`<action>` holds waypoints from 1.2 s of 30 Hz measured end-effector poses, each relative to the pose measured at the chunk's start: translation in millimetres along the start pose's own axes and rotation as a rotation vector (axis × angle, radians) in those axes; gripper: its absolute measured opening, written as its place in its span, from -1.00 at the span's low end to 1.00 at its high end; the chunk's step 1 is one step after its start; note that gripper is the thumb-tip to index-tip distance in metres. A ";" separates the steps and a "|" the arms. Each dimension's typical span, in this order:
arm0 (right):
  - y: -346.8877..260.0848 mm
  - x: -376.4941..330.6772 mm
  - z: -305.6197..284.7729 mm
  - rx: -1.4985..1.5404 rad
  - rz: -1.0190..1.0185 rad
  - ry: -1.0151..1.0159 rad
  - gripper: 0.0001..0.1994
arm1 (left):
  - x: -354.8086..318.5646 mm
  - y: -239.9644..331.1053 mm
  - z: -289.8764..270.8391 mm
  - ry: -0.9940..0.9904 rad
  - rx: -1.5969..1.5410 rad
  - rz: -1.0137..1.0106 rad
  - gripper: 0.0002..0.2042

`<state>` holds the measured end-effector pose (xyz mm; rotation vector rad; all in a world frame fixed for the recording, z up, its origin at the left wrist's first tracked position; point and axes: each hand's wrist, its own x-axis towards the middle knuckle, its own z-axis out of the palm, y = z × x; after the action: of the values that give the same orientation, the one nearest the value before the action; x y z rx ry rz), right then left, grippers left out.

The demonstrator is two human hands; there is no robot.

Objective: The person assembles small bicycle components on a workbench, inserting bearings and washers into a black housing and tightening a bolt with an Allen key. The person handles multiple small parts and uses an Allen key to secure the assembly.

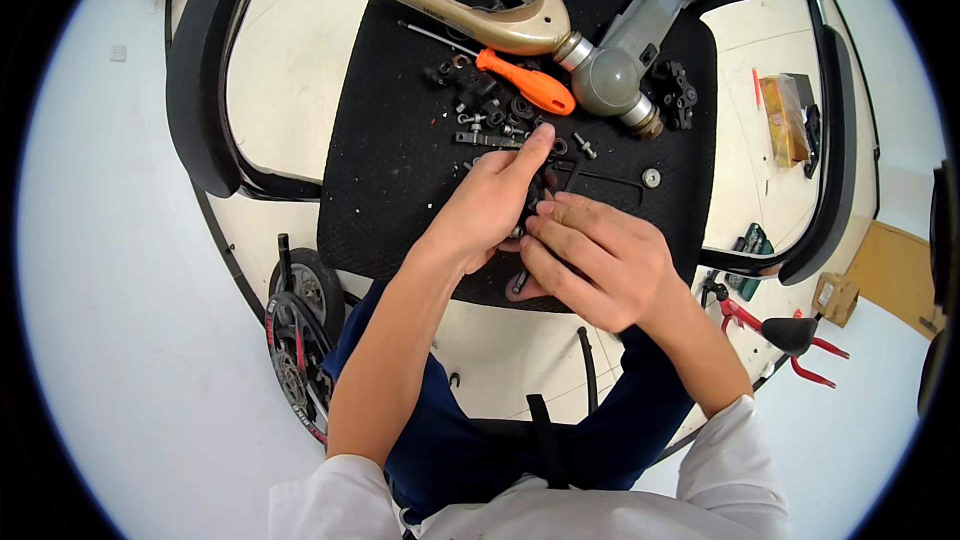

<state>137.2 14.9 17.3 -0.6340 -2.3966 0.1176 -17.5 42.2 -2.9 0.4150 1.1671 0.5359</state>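
My left hand (490, 202) is closed over the near edge of a black chair seat (380, 165), thumb pointing away from me and fingers curled underneath. Against it, my right hand (608, 258) has its fingers bent and pinched together. Between the two is a small dark part, mostly covered by fingers. A short metal piece (518, 283) shows by the right fingertips. Just beyond the hands lie loose bolts (584, 146), a flat metal bar (488, 140), a black hex key (612, 180) and a round silver cap (651, 178).
Farther back on the seat rest an orange-handled screwdriver (525, 80), a beige fork (500, 25), a grey joint (608, 80) and a black clamp-like part (681, 97). Armrests (195, 90) flank the seat. A wheel (305, 290) and a red frame (740, 312) stand on the floor.
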 end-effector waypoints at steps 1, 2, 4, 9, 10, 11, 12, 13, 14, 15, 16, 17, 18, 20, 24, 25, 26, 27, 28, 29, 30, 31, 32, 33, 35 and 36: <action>1.4 3.5 0.1 -0.005 -0.014 -0.018 -0.70 | 2.6 -3.7 -4.4 -0.007 0.008 0.045 -0.50; 4.0 8.5 -0.3 -0.012 -0.031 -0.034 -0.71 | 5.4 -6.8 -7.5 -0.012 0.017 0.093 -0.48; 11.4 18.7 -0.4 -0.049 -0.041 -0.033 -0.73 | 12.4 -15.1 -11.4 -0.028 -0.048 0.158 -0.49; 23.1 47.6 4.3 -0.075 0.075 -0.044 -0.78 | 7.6 -15.6 -7.1 0.000 -0.140 0.242 -0.60; 25.2 50.6 6.9 -0.057 0.107 -0.050 -0.75 | 5.2 -13.5 -7.2 -0.027 -0.130 0.275 -0.64; 25.5 52.5 10.2 -0.058 0.159 -0.036 -0.80 | 0.4 -6.1 0.3 0.058 -0.148 0.202 -0.73; 27.8 55.4 13.7 -0.072 0.180 -0.012 -0.83 | 1.5 -4.3 -0.8 0.017 -0.149 0.204 -0.74; 30.2 60.0 17.1 -0.084 0.200 0.013 -0.86 | 2.2 -2.2 -3.1 -0.020 -0.147 0.206 -0.74; 31.3 63.5 20.3 -0.096 0.221 0.039 -0.87 | 2.4 -1.1 -4.6 -0.058 -0.146 0.208 -0.75; 30.5 65.1 23.7 -0.081 0.256 0.046 -0.87 | 2.0 -1.2 -4.2 -0.013 -0.159 0.165 -0.72; 32.2 64.8 26.1 -0.083 0.264 0.050 -0.86 | 4.7 -1.6 -3.8 -0.022 -0.166 0.162 -0.73; 34.7 64.1 28.4 -0.085 0.272 0.054 -0.85 | 9.0 -2.5 -4.2 -0.032 -0.172 0.158 -0.74; 36.1 64.4 27.3 -0.087 0.281 0.059 -0.85 | 12.9 -4.2 -4.6 -0.041 -0.178 0.155 -0.75; 33.4 69.7 16.5 -0.058 0.211 0.015 -0.84 | 18.9 -6.4 -13.4 -0.161 -0.198 0.193 -0.76; 13.6 59.2 4.8 0.001 0.011 -0.028 -0.81 | 17.5 -18.3 1.9 -0.167 -0.250 0.297 -0.75; 11.2 56.6 0.1 -0.001 -0.041 -0.006 -0.80 | 13.1 -19.8 -2.8 -0.178 -0.145 0.329 -0.67; 11.8 51.3 -5.7 0.038 -0.029 -0.011 -0.76 | -0.3 -7.9 -0.3 -0.197 -0.044 0.359 -0.55; 13.0 46.0 -11.5 0.079 -0.017 -0.015 -0.71 | -14.3 8.2 2.4 -0.131 0.044 0.225 -0.58; 12.5 39.7 -16.8 0.120 -0.006 -0.020 -0.67 | -26.1 25.5 5.6 -0.063 0.130 0.090 -0.61; 8.2 37.6 -22.2 0.166 0.024 -0.042 -0.65 | -6.0 17.1 -10.0 -0.221 0.223 0.314 -0.63; -0.5 30.9 -17.3 0.147 -0.076 0.046 -0.65 | 4.0 0.7 -18.1 -0.218 0.317 0.356 -0.63; -9.7 13.7 -15.3 0.122 -0.104 0.030 -0.64 | 7.6 -4.7 -10.3 -0.243 0.408 0.395 -0.62; -15.6 3.2 -11.9 0.106 -0.141 0.026 -0.64 | 5.9 -6.9 -5.6 -0.252 0.506 0.437 -0.60; -9.7 -4.1 -11.2 0.162 -0.082 0.009 -0.65 | 2.2 -6.3 -0.8 -0.186 0.647 0.466 -0.59; -10.3 -14.5 -10.1 0.224 0.093 0.002 -0.66 | 2.6 -12.4 4.3 -0.129 0.706 0.501 -0.58; -18.3 -17.5 -0.4 0.295 0.083 0.006 -0.68 | 6.1 -13.4 4.8 -0.152 0.700 0.498 -0.57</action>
<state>141.6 -9.5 12.1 -0.5916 -2.2862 0.4930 -8.8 34.8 -13.4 1.3493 1.0797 0.4960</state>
